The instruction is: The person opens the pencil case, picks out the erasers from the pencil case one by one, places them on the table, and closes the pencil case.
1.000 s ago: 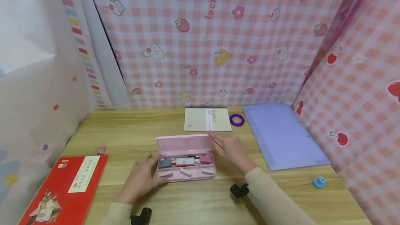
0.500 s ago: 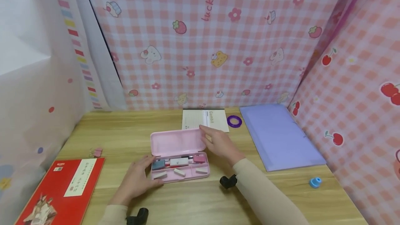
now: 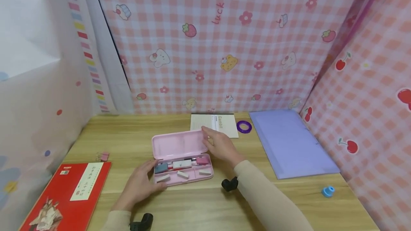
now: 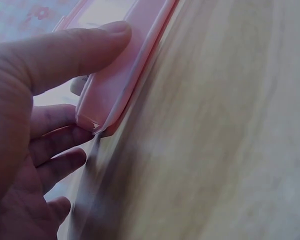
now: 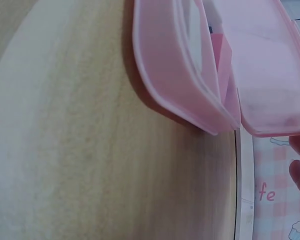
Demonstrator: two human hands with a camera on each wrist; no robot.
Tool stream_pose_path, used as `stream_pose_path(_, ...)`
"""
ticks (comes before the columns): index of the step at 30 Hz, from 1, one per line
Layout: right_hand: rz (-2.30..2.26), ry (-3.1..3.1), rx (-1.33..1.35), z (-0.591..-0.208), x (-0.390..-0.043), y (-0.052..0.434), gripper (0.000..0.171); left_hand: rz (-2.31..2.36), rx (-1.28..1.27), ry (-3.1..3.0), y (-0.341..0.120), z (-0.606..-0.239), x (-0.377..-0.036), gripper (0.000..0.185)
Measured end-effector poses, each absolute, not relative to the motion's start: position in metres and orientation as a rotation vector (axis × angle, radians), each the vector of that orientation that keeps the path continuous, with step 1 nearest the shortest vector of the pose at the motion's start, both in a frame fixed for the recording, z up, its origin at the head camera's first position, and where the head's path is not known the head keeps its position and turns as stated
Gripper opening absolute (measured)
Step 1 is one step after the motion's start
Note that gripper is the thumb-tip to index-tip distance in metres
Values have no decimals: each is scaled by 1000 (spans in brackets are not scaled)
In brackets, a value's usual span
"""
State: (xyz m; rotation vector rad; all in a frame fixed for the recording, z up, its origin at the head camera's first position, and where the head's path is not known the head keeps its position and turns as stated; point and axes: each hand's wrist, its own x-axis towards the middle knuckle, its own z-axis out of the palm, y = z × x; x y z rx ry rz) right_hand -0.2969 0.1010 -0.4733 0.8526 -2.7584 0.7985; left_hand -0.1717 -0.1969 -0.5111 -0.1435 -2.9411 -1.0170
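**Pencil case (image 3: 193,174) with raised lid (image 3: 179,144)**

Case below centre of the frame, on the tabletop (image 3: 192,209). Left hand (image 3: 139,183) grips its left end; right hand (image 3: 223,147) pinches the lid's upper right corner. Small blocks (image 3: 182,164) lie inside. Red book (image 3: 69,206), lower left; purple folder (image 3: 292,145), right.

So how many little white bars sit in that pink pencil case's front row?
3: the left bar by the left hand, the middle bar, and the right bar at the other end. No others show.

One case (image 3: 179,144), perhaps six blocks (image 3: 182,164)
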Motion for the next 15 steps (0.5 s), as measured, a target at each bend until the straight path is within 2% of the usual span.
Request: stream_pose_path(15, 881, -2713, 819, -472, -288, 104, 55, -1093, -167, -2917, -196, -513, -173, 102)
